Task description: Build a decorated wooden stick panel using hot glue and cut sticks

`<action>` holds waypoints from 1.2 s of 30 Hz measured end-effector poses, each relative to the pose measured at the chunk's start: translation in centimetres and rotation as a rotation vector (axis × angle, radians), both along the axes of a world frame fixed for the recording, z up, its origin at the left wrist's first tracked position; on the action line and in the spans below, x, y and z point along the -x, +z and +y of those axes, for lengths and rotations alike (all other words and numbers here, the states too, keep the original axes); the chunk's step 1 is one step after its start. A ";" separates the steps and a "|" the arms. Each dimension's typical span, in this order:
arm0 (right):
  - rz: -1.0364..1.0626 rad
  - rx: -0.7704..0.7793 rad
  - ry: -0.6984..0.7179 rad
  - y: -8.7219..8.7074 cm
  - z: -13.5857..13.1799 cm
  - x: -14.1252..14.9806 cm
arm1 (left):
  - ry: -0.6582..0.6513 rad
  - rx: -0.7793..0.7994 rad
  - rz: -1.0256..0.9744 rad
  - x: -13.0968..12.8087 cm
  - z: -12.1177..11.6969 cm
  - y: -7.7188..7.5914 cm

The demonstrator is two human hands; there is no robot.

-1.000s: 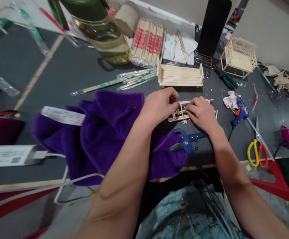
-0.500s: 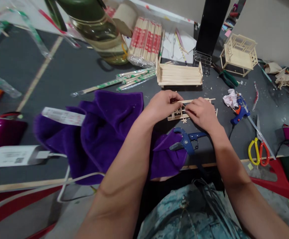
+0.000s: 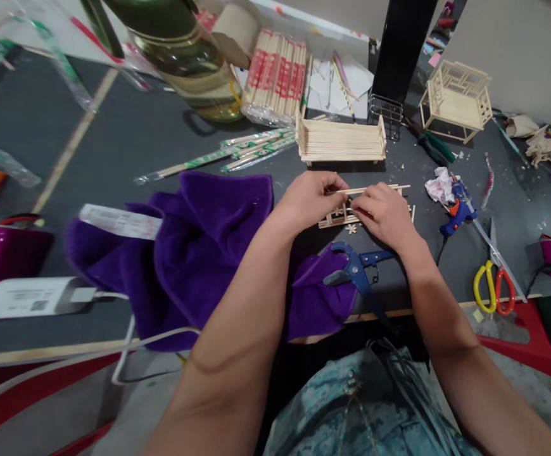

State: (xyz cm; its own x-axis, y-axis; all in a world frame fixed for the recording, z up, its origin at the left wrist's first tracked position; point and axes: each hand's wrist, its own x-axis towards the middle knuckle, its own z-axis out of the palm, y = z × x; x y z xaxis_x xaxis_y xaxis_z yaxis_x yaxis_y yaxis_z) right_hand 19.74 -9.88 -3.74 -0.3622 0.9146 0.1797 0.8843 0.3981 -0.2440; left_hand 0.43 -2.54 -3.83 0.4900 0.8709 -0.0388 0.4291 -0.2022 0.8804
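Observation:
My left hand [image 3: 310, 199] and my right hand [image 3: 384, 214] meet over a small lattice frame of thin wooden sticks [image 3: 337, 218] that lies on the grey table [image 3: 128, 142]. Both hands have their fingers pinched on the frame's upper sticks, fingertips almost touching each other. A tiny wooden flower piece [image 3: 351, 228] lies just below the frame. Blue-handled pliers [image 3: 354, 269] rest on the table between my forearms, beside a crumpled purple cloth [image 3: 194, 247].
A finished stick bench [image 3: 341, 140] and a stick chair [image 3: 456, 101] stand behind. A blue glue gun [image 3: 456, 215], yellow-and-red scissors [image 3: 493, 290], wrapped chopsticks [image 3: 278, 79], a glass jug [image 3: 187, 57] and a phone on a cable [image 3: 33, 297] lie around.
My hands have stayed pinched on the lattice frame, with the frame's far edge lifted slightly; the view shifted a little.

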 end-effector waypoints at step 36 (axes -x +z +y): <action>0.044 0.023 -0.066 0.4 0.0 0.4 | -0.093 0.117 -0.076 -0.5 0.0 -0.3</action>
State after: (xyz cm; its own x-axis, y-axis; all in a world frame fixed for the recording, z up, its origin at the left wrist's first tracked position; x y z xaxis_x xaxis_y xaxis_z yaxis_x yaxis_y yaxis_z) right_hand 19.33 -9.88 -3.37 -0.2935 0.9402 0.1730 0.8966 0.3335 -0.2915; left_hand 0.96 -2.55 -4.11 0.5733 0.8136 -0.0968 0.3442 -0.1320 0.9296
